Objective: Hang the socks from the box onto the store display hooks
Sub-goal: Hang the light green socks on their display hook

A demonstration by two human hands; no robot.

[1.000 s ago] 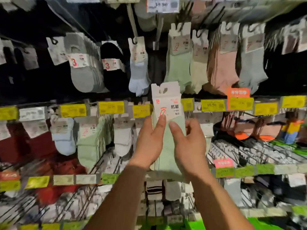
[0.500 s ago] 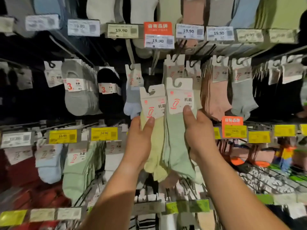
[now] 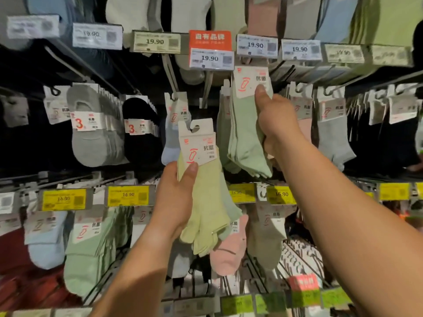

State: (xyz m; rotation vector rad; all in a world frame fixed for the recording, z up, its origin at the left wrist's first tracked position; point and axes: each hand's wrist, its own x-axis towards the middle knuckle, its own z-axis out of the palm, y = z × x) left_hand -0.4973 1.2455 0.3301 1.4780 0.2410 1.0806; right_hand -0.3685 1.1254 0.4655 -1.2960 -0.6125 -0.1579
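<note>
Half a second ago the two sock packs were side by side at the same height; now they are apart. The left hand (image 3: 176, 197) is nearer and lower, its thumb and curled fingers pinching the yellow-green socks (image 3: 206, 202) just under the white card. This pack has come down a little and stands almost upright, a bit tilted, its long axis running up and down, the card with its open hook hole on top and the toes pointing down and to the right. It hangs free in front of the yellow price tags (image 3: 128, 195), on no hook. The right hand (image 3: 274, 117) has gone up and farther in, and its thumb presses the card of the mint green socks (image 3: 246, 136) while the fingers curl behind. This pack also is upright, card up, toes down to the right, and its card top now reaches just under the white 19.90 price tag (image 3: 256, 45), near the hooks (image 3: 304, 82) of the upper row. I cannot tell if it is already on a hook. Behind it hang grey socks (image 3: 332, 136).
</note>
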